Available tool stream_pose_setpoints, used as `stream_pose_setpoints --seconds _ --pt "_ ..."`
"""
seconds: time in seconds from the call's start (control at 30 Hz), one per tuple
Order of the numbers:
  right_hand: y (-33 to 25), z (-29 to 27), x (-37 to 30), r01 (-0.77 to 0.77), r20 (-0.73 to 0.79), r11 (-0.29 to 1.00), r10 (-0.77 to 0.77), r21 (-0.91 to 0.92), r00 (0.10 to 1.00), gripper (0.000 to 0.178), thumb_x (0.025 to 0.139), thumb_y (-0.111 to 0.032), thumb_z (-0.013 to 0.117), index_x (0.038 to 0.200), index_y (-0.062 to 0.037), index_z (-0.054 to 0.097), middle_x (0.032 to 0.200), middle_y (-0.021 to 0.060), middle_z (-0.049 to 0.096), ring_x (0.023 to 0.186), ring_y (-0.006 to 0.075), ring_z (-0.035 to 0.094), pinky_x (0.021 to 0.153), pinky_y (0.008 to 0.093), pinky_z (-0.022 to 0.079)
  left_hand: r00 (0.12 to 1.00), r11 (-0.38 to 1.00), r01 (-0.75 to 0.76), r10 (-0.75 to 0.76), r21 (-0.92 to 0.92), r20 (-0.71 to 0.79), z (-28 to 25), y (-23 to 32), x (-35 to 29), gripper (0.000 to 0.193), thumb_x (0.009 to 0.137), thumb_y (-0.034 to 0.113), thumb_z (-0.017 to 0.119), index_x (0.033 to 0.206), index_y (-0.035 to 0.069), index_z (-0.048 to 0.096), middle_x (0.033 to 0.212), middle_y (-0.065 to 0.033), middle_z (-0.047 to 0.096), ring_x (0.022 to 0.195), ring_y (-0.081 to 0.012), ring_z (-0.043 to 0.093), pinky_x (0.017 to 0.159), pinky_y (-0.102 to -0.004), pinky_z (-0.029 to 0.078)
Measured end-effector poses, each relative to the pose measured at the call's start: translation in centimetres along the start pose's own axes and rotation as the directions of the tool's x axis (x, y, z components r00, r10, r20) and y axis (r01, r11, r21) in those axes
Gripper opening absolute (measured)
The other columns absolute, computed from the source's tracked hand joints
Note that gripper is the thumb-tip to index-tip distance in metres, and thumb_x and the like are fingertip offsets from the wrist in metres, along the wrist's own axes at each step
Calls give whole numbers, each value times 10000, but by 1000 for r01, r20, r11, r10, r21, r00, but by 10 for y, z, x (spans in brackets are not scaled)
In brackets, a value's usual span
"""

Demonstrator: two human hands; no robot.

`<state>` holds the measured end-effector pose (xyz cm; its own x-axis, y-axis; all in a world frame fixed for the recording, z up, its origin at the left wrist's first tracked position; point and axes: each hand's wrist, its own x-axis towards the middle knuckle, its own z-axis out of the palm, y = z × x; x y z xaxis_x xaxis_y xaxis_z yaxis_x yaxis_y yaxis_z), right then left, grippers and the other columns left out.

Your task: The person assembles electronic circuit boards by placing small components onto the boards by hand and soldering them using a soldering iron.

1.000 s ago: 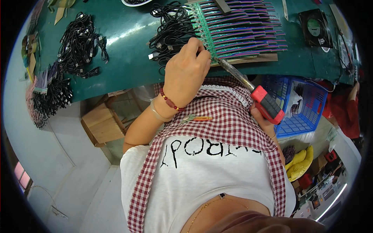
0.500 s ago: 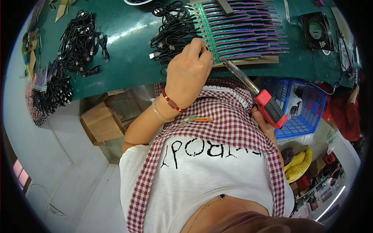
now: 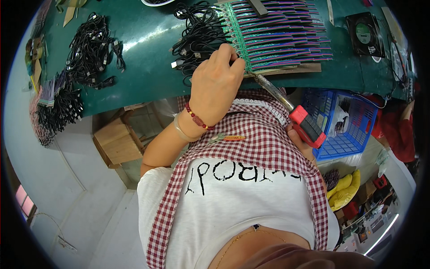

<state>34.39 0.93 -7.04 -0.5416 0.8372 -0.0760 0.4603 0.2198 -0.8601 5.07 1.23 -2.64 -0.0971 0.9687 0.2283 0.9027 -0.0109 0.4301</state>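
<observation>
On the green table, circuit boards lie top centre; our left hand curls beside them, whether pinching we cannot tell, while our right hand grips the soldering iron. We judge this soldering, next calling for steady contact.

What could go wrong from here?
The iron has its tip close to the left hand; if hot, a slip might burn it. The wires lie in tight rows on the boards' right side, so a stray touch could damage a neighbouring one. The iron also appears near the apron, possibly scorching it.
</observation>
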Motion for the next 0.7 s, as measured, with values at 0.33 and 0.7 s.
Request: stream_pose_setpoints --seconds 0.33,0.7 --pt "0 -1 -5 -110 -21 983 115 148 993 152 739 -171 686 802 -54 612 738 66 565 619 203 542 552 302 408 1000 999 -20 21 30 -4 2 1 0 111 690 51 657 757 63 569 846 -48 504 654 -209 547 567 -316 451" --pt "-13 4 7 -96 -46 964 111 246 993 135 766 -149 665 810 -46 589 711 41 521 624 159 514 561 285 393 999 1000 -24 24 20 -25 2 1 0 107 692 49 656 757 50 570 840 -49 509 678 -215 551 582 -317 452"
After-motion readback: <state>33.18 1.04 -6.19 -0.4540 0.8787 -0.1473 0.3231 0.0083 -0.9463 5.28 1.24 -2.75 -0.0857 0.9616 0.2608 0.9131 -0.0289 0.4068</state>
